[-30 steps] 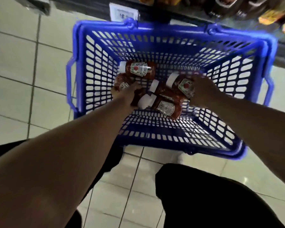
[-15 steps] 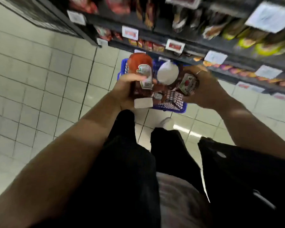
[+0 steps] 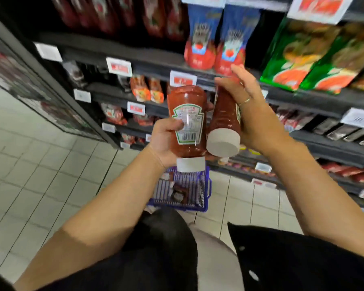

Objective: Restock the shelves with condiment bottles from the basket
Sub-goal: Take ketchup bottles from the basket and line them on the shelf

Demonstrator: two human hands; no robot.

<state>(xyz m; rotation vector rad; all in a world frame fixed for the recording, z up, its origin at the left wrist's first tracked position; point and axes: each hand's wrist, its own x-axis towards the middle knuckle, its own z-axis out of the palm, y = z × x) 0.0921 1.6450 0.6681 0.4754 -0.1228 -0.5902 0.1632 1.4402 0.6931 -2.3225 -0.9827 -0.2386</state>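
Observation:
My left hand [image 3: 164, 141] grips a red ketchup bottle [image 3: 187, 118], cap down, its back label and barcode facing me. My right hand [image 3: 254, 114] holds a second ketchup bottle [image 3: 224, 120] beside it, white cap [image 3: 223, 142] toward me. Both bottles are raised in front of the dark shelves [image 3: 156, 59]. The blue basket [image 3: 205, 198] sits on the floor below my hands, with more bottles [image 3: 179, 194] lying inside, partly hidden by my arms.
The shelves carry red sauce pouches [image 3: 202, 53], green packets [image 3: 303, 59] and white price tags [image 3: 119, 67] along the edges. A dark shelf end panel [image 3: 40, 80] stands at the left. Pale floor tiles [image 3: 40, 175] stretch to the left.
Both hands lifted a ketchup bottle each out of the basket and raised them to shelf height. My view rose from the basket to the shelves.

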